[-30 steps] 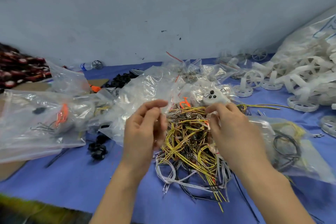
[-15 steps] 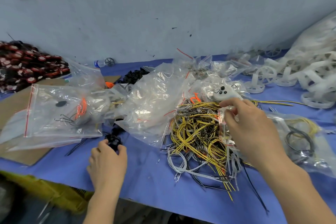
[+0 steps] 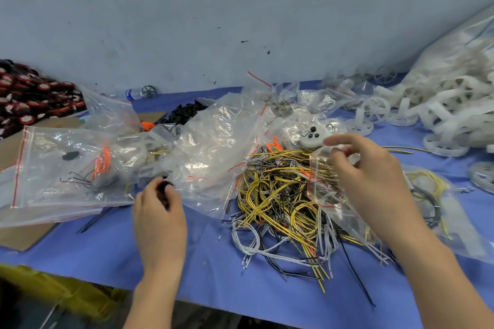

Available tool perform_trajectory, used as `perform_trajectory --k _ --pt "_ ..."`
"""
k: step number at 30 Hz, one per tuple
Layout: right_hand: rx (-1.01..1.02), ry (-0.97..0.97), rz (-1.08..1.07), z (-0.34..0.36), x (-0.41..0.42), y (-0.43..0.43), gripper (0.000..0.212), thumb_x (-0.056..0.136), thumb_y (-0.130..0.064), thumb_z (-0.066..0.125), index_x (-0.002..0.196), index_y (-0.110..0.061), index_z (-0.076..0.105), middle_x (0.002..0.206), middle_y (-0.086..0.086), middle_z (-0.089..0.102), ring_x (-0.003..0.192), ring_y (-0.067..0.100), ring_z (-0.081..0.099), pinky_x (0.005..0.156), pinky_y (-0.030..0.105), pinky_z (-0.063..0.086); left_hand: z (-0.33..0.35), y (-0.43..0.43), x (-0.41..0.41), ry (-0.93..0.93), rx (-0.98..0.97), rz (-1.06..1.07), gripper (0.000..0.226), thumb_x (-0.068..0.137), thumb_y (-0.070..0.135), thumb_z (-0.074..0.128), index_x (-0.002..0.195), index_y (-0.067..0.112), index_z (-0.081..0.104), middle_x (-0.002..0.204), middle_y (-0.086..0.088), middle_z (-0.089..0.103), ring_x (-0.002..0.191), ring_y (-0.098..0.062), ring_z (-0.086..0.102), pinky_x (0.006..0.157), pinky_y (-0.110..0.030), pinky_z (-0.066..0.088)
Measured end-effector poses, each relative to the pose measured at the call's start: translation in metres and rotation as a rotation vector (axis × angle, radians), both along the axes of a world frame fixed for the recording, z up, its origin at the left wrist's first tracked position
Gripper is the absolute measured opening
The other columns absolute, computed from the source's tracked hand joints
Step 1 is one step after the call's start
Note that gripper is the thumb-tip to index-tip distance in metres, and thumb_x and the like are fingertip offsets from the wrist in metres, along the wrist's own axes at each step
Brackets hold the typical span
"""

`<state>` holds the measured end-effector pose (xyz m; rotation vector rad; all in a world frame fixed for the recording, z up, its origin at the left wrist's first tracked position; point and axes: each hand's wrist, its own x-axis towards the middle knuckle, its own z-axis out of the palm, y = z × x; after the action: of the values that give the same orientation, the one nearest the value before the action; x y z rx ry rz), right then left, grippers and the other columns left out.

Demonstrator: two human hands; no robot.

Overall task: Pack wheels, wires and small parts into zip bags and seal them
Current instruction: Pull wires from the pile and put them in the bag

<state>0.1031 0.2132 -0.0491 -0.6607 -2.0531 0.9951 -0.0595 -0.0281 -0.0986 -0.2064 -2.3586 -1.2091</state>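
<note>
Trouble from here lies mostly in the tangle. My right hand [image 3: 371,184] holds a small clear zip bag [image 3: 324,184] over the heap of yellow, black and white wires [image 3: 278,195] in the middle of the blue counter [image 3: 240,275]; its grip is a pinch of thumb and fingers on the upper edge of the bag, near the mouth. My left hand [image 3: 159,219] is well apart from it, at the near edge of the big clear bags [image 3: 72,165], with its grip curled round a small black part [image 3: 165,185], which I take to be a wheel, though blur hides its shape.

I judge the main risk to be the bag mouth. One pinch leaves thin film slack, so the mouth may fall closed before the black part reaches it, and the part could bounce off onto the counter or drop into the wires, where a dark thing is hard to find. Loose wire ends just under the bag could also snag it or slip into the mouth and end up caught in the zip, which would stop a clean seal.

The crossing itself is a hazard: my left hand has to pass over a crumpled clear bag [image 3: 213,147], and a sleeve or wrist dragging there may pull other packed bags out of place. The white wheels [image 3: 374,112] at the far right sit clear of all this.
</note>
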Motion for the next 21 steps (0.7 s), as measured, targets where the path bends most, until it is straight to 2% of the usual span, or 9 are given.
perform_trajectory --k 3,5,7,9,12,15,17,21 --pt "-0.095 0.090 0.064 0.006 0.008 0.008 0.022 0.095 -0.025 0.057 0.094 -0.045 0.067 0.084 -0.021 0.062 0.054 0.012 0.053 0.049 0.031 0.039 0.014 0.041 0.026 0.108 0.157 -0.236 0.035 0.104 0.034 0.040 0.132 0.019 0.055 0.117 0.013 0.052 0.107 -0.007 0.051 0.086 -0.015 0.041" --pt "-0.121 0.130 0.067 0.008 0.012 0.012 0.022 0.095 -0.025 0.058 0.094 -0.045 0.068 0.084 -0.020 0.062 0.058 0.023 0.056 0.051 0.032 0.042 0.023 0.075 0.047 0.160 0.169 -0.409 0.035 0.104 0.036 0.038 0.132 0.024 0.054 0.112 0.022 0.050 0.109 -0.003 0.051 0.088 -0.012 0.041" --pt "-0.138 0.154 0.063 0.008 0.015 0.015 0.022 0.095 -0.024 0.059 0.093 -0.044 0.069 0.083 -0.020 0.063 0.061 0.027 0.057 0.047 0.024 0.040 0.031 0.106 0.066 0.194 0.141 -0.581 0.030 0.105 0.034 0.040 0.131 0.027 0.055 0.112 0.021 0.054 0.111 -0.006 0.054 0.090 -0.012 0.041" --pt "-0.172 0.180 0.078 0.007 0.018 0.018 0.021 0.095 -0.024 0.060 0.094 -0.042 0.070 0.081 -0.018 0.063 0.059 0.024 0.057 0.046 0.018 0.039 0.037 0.128 0.078 0.201 0.087 -0.738 0.028 0.104 0.030 0.045 0.128 0.028 0.057 0.115 0.019 0.057 0.113 -0.003 0.054 0.094 -0.014 0.040" --pt "-0.187 0.201 0.095 0.008 0.025 0.022 0.020 0.095 -0.023 0.060 0.095 -0.040 0.071 0.081 -0.016 0.063 0.056 0.011 0.057 0.052 0.016 0.042 0.037 0.147 0.090 0.135 -0.022 -0.916 0.024 0.101 0.027 0.051 0.122 0.029 0.060 0.114 0.017 0.061 0.110 -0.004 0.056 0.094 -0.028 0.046" --pt "-0.195 0.242 0.091 0.010 0.032 0.025 0.021 0.094 -0.021 0.061 0.094 -0.039 0.072 0.079 -0.015 0.064 0.054 0.010 0.057 0.054 0.017 0.044 0.035 0.155 0.100 0.132 -0.111 -0.913 0.016 0.097 0.031 0.056 0.113 0.032 0.060 0.101 0.017 0.062 0.096 -0.006 0.057 0.084 -0.035 0.050" --pt "-0.193 0.257 0.094 0.010 0.037 0.026 0.021 0.094 -0.021 0.062 0.093 -0.039 0.073 0.079 -0.015 0.063 0.053 0.011 0.057 0.052 0.017 0.044 0.034 0.159 0.104 0.116 -0.162 -0.919 0.013 0.097 0.035 0.057 0.109 0.033 0.060 0.097 0.016 0.063 0.093 -0.009 0.057 0.082 -0.038 0.050" --pt "-0.190 0.271 0.100 0.008 0.049 0.031 0.019 0.095 -0.022 0.063 0.095 -0.039 0.073 0.079 -0.015 0.062 0.052 0.010 0.057 0.051 0.015 0.043 0.035 0.157 0.110 0.076 -0.226 -1.021 0.022 0.101 0.045 0.044 0.112 0.035 0.061 0.096 0.015 0.067 0.093 -0.007 0.060 0.078 -0.039 0.051"
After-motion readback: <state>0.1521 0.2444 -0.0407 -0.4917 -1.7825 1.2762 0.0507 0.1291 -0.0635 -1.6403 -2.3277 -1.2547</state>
